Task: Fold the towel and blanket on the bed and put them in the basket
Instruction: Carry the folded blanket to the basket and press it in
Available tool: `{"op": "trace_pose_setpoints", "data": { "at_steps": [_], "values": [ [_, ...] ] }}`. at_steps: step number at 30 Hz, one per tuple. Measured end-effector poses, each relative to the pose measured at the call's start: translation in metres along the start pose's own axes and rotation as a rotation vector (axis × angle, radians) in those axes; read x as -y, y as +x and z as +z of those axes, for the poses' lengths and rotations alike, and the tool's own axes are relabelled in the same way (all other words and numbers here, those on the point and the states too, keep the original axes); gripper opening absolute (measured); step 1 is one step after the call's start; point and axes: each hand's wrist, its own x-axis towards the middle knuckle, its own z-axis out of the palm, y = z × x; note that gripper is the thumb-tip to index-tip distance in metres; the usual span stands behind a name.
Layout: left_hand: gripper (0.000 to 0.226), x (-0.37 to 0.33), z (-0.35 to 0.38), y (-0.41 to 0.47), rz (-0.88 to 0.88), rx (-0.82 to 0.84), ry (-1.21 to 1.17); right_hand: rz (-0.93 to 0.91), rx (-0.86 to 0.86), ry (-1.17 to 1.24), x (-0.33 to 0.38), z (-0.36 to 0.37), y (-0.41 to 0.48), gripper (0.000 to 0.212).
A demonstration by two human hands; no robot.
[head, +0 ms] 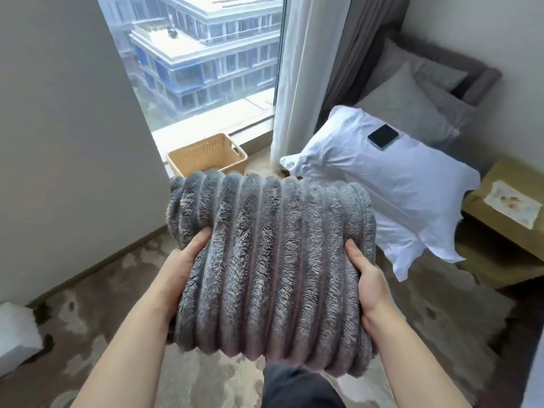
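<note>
Grey and fluffy, the blanket (270, 260) is already folded into a thick bundle and is held up in the air, with the basket (207, 156) by the window still ahead. The left hand (184, 269) and right hand (366, 278) squeeze its two sides, thumbs on top and the other fingers hidden under it. It still has to go into the basket.

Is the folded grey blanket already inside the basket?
No, both hands, left hand and right hand, hold the blanket in the air, short of the basket.
</note>
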Motion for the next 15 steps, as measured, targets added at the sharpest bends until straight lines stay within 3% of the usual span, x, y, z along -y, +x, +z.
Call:
{"op": "trace_pose_setpoints", "data": {
  "at_steps": [4, 10, 15],
  "values": [
    [0.067, -0.056, 0.008, 0.110, -0.019, -0.076, 0.085, 0.035, 0.094, -0.009, 0.044, 0.060, 0.119, 0.080],
    [0.105, -0.163, -0.003, 0.228, -0.083, -0.284, 0.099, 0.093, 0.282, -0.054, 0.133, 0.169, 0.270, 0.060],
    [0.103, -0.214, -0.031, 0.313, -0.106, -0.398, 0.014, 0.162, 0.354, -0.120, 0.184, 0.265, 0.373, 0.066]
  ]
}}
